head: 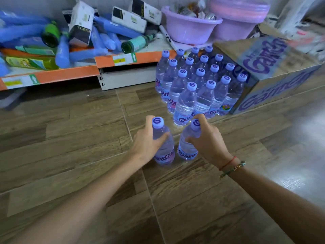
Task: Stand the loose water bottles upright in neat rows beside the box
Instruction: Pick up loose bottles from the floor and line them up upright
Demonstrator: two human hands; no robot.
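Two bottles in my grip, left hand [146, 142] clamped round left bottle [162, 143]; right hand [206, 138] round right bottle [189, 138], rows [198, 81] just beyond, beside box [274, 67]

"Ganten" on box [263, 67], bottles [184, 104]

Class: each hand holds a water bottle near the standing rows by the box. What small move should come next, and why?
Probably slide both forward to extend the rows. The left hand grips one clear purple-capped plastic bottle and the right hand another; both stand upright on the wood-pattern floor, short of the standing bottle block beside the printed cardboard box.
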